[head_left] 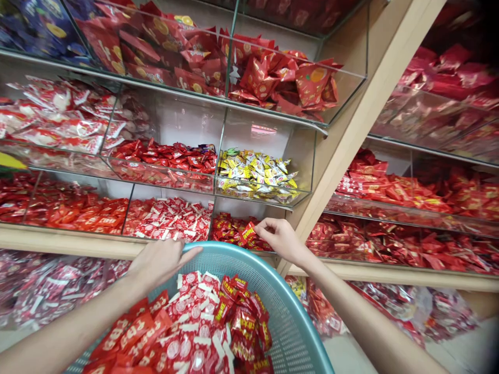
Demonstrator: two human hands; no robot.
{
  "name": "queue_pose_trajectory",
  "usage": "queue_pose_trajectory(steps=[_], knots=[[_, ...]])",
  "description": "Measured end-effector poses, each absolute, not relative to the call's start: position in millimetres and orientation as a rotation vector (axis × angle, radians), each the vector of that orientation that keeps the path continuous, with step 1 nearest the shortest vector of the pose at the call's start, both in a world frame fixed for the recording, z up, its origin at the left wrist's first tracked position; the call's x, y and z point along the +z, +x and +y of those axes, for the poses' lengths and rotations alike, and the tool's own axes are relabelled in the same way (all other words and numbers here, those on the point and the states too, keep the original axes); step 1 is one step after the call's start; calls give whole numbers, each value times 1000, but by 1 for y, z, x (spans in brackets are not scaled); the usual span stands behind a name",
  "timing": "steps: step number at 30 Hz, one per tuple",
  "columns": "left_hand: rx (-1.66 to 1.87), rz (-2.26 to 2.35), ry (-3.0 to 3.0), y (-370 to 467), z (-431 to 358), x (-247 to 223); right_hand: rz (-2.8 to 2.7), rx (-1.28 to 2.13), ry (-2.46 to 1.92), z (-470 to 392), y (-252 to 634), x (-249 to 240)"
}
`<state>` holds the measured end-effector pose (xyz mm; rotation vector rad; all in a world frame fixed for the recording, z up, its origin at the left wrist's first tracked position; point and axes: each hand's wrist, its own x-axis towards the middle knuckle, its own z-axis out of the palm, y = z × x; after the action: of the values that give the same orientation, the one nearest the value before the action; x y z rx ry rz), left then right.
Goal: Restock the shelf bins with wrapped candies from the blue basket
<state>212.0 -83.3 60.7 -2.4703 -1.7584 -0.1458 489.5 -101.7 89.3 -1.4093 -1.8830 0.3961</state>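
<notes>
A teal plastic basket [290, 291] holds three kinds of wrapped candy: plain red packets [136, 332] at the left, red-and-white ones [195, 311] in the middle, and dark red ones with yellow lettering [244, 324] at the right. My left hand [158, 262] grips the basket's far rim, thumb along the top. Beyond the rim, my right hand [278, 236] pinches a red candy with yellow lettering [247, 234] over the bottom-shelf compartment of similar candies [228, 228].
Glass-fronted shelves hold red packets [156, 47], small red candies [167, 156] and yellow-and-white candies [255, 171]. A slanting wooden post [362, 114] divides them from more shelves at the right. Bagged candies [58, 285] lie below the wooden ledge [78, 241].
</notes>
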Motion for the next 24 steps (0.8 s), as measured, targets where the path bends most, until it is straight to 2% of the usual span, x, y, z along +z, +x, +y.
queue_pose_trajectory(steps=[5, 13, 21, 24], knots=[[-131, -1736, -2472, 212, -83, 61, -2188, 558, -1317, -152, 489, 102], [-117, -1669, -2463, 212, -83, 60, -2577, 839, -1308, -194, 496, 89], [-126, -1707, -2467, 214, -86, 64, -2882, 754, -1414, -205, 484, 70], [-126, -1731, -2469, 214, -85, 63, -2831, 690, -1480, -199, 481, 67]])
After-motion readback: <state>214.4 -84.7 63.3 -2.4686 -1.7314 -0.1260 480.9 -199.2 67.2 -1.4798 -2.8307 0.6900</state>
